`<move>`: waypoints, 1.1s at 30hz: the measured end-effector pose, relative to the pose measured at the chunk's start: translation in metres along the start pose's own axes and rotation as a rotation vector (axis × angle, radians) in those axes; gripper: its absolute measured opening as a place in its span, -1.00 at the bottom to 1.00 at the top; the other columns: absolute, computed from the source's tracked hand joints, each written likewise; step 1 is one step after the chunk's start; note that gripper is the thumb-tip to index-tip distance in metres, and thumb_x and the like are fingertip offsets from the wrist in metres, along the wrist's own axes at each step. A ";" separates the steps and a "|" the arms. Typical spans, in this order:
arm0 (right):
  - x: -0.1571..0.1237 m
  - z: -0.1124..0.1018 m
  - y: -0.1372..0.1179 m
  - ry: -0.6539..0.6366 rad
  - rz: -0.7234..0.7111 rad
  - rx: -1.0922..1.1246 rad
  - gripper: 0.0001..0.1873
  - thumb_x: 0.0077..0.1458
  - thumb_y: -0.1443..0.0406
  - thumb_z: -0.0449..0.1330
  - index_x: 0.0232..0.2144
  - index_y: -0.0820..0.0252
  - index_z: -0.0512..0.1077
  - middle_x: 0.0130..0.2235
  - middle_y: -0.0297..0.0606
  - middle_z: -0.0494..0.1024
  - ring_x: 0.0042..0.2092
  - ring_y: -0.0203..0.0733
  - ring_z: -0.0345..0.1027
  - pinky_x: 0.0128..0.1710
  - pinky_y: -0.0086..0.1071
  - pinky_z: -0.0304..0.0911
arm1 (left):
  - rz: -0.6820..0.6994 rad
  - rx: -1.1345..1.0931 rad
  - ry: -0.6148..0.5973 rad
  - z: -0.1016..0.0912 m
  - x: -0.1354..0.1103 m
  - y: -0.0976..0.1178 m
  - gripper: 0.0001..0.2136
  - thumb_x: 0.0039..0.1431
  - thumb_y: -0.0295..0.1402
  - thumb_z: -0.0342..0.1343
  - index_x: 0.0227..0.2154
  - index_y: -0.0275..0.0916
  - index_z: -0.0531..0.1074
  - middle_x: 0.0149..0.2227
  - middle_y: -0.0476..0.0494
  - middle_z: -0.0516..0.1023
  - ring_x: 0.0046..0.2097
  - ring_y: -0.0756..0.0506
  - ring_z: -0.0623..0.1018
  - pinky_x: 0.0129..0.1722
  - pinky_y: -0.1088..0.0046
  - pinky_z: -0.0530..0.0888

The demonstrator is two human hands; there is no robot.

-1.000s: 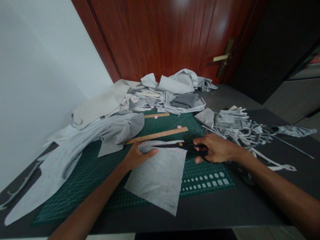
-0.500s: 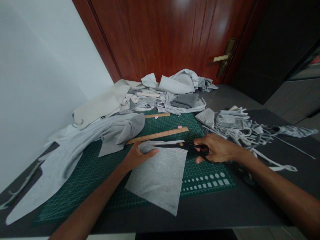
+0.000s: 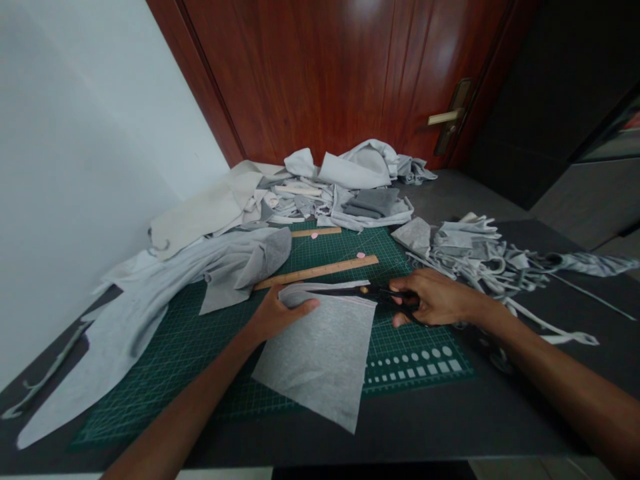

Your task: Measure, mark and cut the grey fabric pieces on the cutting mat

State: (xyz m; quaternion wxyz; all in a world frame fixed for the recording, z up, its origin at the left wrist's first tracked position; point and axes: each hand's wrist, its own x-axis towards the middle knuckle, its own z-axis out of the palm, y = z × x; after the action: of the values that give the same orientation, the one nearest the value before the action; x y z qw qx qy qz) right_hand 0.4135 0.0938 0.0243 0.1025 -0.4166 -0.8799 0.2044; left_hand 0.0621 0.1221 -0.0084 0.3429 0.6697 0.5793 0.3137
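My left hand [image 3: 280, 312] pinches the upper left corner of a grey fabric piece [image 3: 320, 357], thumb on top. The cloth hangs down over the front of the green cutting mat [image 3: 185, 353]. Black scissors [image 3: 383, 294] are in my right hand [image 3: 433, 297], its fingers through the handles. Their blades lie along the fabric's top edge, between a narrow strip [image 3: 325, 286] and the main piece, pointing at my left hand. Part of the blades is hidden by the cloth.
Two wooden rulers, a nearer one [image 3: 320, 271] and a farther one [image 3: 317, 232], lie on the mat by pink chalk pieces [image 3: 361, 255]. Long grey cloth [image 3: 125, 320] stretches along the left. Fabric scraps [image 3: 470, 243] are heaped at right; folded cloths [image 3: 373, 202] sit behind.
The view has shifted very slightly. Both hands, the scissors and the fabric keep the same positions relative to each other.
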 end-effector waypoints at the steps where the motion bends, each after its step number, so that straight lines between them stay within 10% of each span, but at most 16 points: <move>1: 0.000 0.000 0.000 0.000 0.001 -0.004 -0.59 0.12 -0.06 0.30 -0.38 0.15 0.42 -0.50 -0.37 0.45 -0.46 -0.23 0.33 -0.41 -0.40 0.05 | 0.011 -0.009 -0.005 0.000 0.000 -0.001 -0.50 -0.19 0.01 0.44 -0.21 -0.18 0.60 -0.11 -0.16 0.71 -0.02 -0.32 0.66 0.11 0.04 0.55; 33: 0.001 0.004 0.008 0.024 -0.033 -0.018 -0.58 0.15 -0.07 0.29 -0.38 0.15 0.42 -0.52 -0.40 0.45 -0.48 -0.25 0.34 -0.41 -0.41 0.05 | 0.062 0.029 -0.047 0.001 0.000 -0.001 -0.61 -0.10 0.00 0.37 -0.33 -0.20 0.57 -0.24 -0.12 0.71 -0.10 -0.27 0.67 0.00 0.17 0.60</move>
State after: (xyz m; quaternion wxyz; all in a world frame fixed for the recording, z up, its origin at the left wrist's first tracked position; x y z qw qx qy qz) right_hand 0.4165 0.0978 0.0171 0.1126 -0.4052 -0.8872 0.1899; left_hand 0.0626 0.1219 -0.0096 0.3367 0.6995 0.5544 0.3000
